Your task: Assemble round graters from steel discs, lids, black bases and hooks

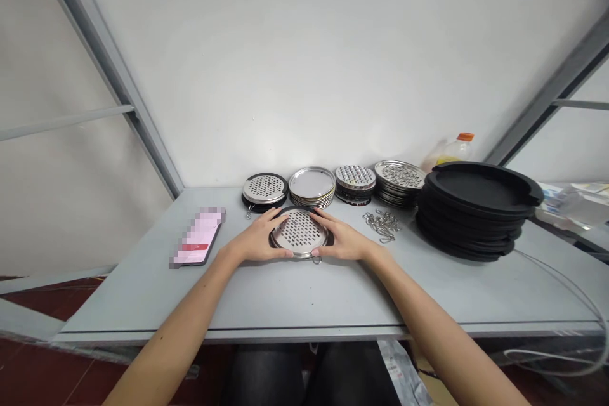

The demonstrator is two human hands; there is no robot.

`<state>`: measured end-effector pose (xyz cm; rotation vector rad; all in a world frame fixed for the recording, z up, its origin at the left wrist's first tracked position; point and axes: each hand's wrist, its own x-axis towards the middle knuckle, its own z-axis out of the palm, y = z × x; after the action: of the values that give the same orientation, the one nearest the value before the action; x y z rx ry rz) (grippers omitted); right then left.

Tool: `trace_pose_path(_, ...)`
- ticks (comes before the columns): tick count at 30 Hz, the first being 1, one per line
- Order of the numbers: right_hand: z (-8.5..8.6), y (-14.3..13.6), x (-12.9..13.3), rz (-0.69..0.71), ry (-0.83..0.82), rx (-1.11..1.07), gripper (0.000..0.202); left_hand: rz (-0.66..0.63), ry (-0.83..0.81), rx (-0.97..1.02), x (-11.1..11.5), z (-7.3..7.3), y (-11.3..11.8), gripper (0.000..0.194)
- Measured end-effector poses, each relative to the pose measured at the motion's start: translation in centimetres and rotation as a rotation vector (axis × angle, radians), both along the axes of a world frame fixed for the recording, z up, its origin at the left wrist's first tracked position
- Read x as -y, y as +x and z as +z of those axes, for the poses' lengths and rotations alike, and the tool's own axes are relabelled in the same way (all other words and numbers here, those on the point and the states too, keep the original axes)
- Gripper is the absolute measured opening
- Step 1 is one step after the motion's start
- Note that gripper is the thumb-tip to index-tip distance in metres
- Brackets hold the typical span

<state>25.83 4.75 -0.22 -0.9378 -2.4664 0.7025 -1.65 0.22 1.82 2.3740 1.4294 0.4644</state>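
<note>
A round metal grater plate point(301, 233) with rows of slots lies in the middle of the table, set in a black rim. My left hand point(259, 238) grips its left side, the thumb at the front edge and the fingers over the far left edge. On the opposite side my right hand point(347, 238) holds it the same way. A small metal ring or clip point(316, 260) shows at its front edge by my right thumb. Right of my right hand lies a loose pile of metal carabiner clips point(383, 223).
Along the wall stand a slotted grater in a black holder point(264, 189), stacked metal plates point(311, 183), stacked coarse graters point(355, 177) and more grater plates point(399, 175). Black round holders point(476, 222) form a tall stack at right, before an orange-capped bottle point(457, 147). A phone point(200, 238) lies left.
</note>
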Motion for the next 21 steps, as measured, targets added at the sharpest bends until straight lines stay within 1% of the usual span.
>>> trace_pose_path(7, 0.0, -0.1, 0.1, -0.02, 0.059, -0.006, 0.1, 0.0, 0.001, -0.003, 0.0, -0.2, 0.0, 0.099)
trace_pose_path(11, 0.3, -0.1, 0.3, -0.018, 0.032, -0.015, 0.099, 0.003, 0.001, -0.006, -0.1, -0.3, -0.1, 0.099)
trace_pose_path(16, 0.9, 0.3, 0.2, -0.012, 0.036, -0.023, 0.104, -0.033, 0.038, -0.01, -0.2, 0.1, -0.4, 0.098)
trace_pose_path(21, 0.9, 0.6, 0.0, -0.015, 0.043, -0.04, 0.106, -0.049, -0.006, -0.012, -0.2, 0.1, -0.5, 0.111)
